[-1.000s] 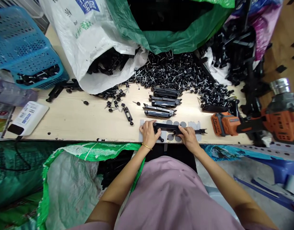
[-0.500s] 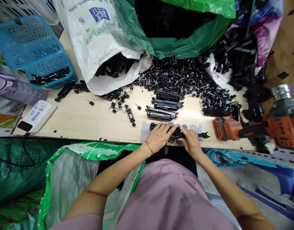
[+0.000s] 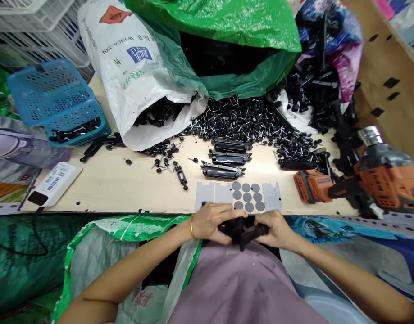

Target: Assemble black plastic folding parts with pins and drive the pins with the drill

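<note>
My left hand (image 3: pixel 213 221), a gold bangle at its wrist, is closed around a black plastic part (image 3: pixel 242 233) in front of my body. The other end of that part is gripped by my right hand (image 3: pixel 276 228), with its fingers curled in. Both hands are just off the table's front edge. Right behind them lies a grey pad with round grey discs (image 3: pixel 247 197). Farther back, several long black plastic pieces (image 3: pixel 223 171) are stacked in a row. The fingers partly cover the held part, so its exact kind cannot be made out.
Black pieces with metal pins (image 3: pixel 240 119) form a heap behind the row. An orange cordless power tool (image 3: pixel 389 180) lies at the right. White sack (image 3: pixel 139 81), green sack (image 3: pixel 240 85) and blue basket (image 3: pixel 68 108) stand behind. An open green-edged bag (image 3: pixel 102 252) hangs below the edge.
Both hands have drawn back from the grey pad towards my body with the black plastic part. The pad and its discs are now uncovered. The view has shifted slightly.
</note>
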A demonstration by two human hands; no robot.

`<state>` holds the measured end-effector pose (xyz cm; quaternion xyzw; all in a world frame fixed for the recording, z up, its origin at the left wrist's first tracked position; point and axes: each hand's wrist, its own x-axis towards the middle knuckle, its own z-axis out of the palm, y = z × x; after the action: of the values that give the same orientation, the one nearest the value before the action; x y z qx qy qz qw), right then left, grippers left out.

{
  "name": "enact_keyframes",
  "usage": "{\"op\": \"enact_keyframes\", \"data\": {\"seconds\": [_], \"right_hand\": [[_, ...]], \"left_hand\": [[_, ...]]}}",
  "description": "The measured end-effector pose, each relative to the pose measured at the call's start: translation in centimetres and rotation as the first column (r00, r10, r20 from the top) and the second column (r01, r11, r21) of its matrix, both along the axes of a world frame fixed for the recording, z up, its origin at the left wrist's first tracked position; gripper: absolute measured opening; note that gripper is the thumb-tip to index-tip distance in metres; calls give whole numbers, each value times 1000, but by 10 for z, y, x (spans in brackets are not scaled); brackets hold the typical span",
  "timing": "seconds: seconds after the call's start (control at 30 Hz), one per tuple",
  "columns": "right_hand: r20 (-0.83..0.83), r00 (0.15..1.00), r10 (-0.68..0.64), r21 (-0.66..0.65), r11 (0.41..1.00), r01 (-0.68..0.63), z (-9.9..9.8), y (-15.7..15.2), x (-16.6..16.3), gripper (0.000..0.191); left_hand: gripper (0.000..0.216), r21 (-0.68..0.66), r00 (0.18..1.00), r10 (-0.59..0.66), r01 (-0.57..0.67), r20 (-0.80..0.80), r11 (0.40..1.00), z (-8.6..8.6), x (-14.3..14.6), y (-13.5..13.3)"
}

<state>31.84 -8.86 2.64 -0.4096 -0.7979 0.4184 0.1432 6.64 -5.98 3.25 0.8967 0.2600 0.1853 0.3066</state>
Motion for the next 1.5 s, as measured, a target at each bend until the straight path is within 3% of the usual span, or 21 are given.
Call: {"op": "enact_keyframes", "data": {"seconds": [0.1,0.2,0.27,0.33,0.37,0.57,0.67,0.73,0.8,0.9,1.0,1.13,1.23,1.33,1.5], "right_hand": [[-203,968,-150,-350,934,71,10,-14,-18,42],[-261,914,-310,-579,808,109,17,-28,-38,45],[-311,864,-397,-659,744,105,21,-30,-49,48],[-374,811,-450,-666,739,103,23,-25,-59,50],[-402,790,-463,-650,752,110,23,-20,-63,51],[-482,716,-504,-593,790,156,3,4,-73,45],[-490,699,-521,-604,781,159,-16,5,-73,47],[-482,739,-471,-599,793,115,-24,11,-68,47],[-465,824,-323,-539,842,25,-25,25,-59,47],[-394,918,-50,-364,926,-106,-8,54,-41,45],[-174,975,135,-94,984,-153,16,79,-21,42],[161,972,171,227,952,-205,33,86,-5,41],[138,983,117,338,928,-158,30,77,-5,38],[-62,996,66,307,951,-44,20,65,-11,36],[-332,940,-79,35,995,96,9,42,-35,43]], "left_hand": [[64,-297,941,192,-106,280,949,-1,6,-25],[62,-532,842,425,-203,334,822,6,17,-46],[63,-659,725,593,-260,349,705,15,25,-53],[68,-718,605,711,-310,357,624,24,32,-53],[69,-716,567,738,-336,365,612,28,34,-50],[60,-633,535,746,-431,395,644,32,33,-23],[54,-624,586,727,-430,357,653,27,30,-16],[47,-613,647,698,-426,307,665,25,29,-13],[43,-584,692,669,-435,270,685,25,29,-9],[47,-471,714,653,-499,252,727,30,28,-5],[53,-284,788,591,-535,173,796,36,22,-4],[55,-91,875,478,-484,-76,870,40,13,-9],[59,49,857,502,-500,-112,864,43,13,-13],[57,76,841,540,-540,21,838,45,17,-18],[52,18,777,595,-611,206,791,45,26,-23]]}}
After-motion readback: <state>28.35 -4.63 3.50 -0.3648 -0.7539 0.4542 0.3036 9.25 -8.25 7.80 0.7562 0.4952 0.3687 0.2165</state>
